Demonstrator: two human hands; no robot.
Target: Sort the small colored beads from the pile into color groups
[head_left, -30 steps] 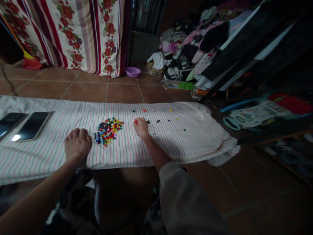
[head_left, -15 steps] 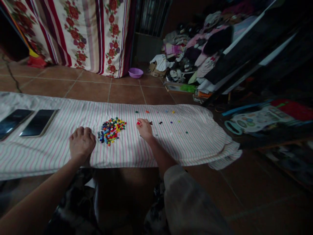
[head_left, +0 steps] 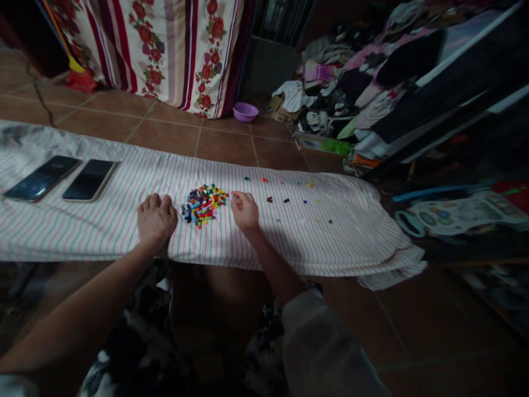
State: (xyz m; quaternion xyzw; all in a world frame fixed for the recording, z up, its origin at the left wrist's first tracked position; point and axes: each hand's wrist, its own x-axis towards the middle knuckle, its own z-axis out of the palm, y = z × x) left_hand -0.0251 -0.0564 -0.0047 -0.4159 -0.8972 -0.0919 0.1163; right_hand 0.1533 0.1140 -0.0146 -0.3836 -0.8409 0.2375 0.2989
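A heap of small multicoloured pieces [head_left: 203, 207], too small to name exactly, lies on the striped cloth [head_left: 231, 242]. Just left of it rests my left hand [head_left: 157, 220], palm down with its fingers slightly apart and nothing visible in it. My right hand [head_left: 246, 212] hovers at the heap's right edge, thumb and fingertips pinched together. Whatever they hold is hidden. To the right, single pieces stand in loose rows, among them an orange piece [head_left: 265, 180], a yellow piece [head_left: 309, 184], brown pieces [head_left: 269, 199] and a dark green piece [head_left: 330, 221].
Two dark phones [head_left: 90, 180] lie on the cloth at the left. Beyond it, a purple basin [head_left: 245, 112] stands on the tiled floor beside a floral curtain [head_left: 177, 55]. Piled clothes [head_left: 330, 82] fill the back right.
My right hand has come closer to the heap's right edge; the red piece seen at its fingertips before no longer shows there. My left hand stays beside the heap. The whole view has shifted.
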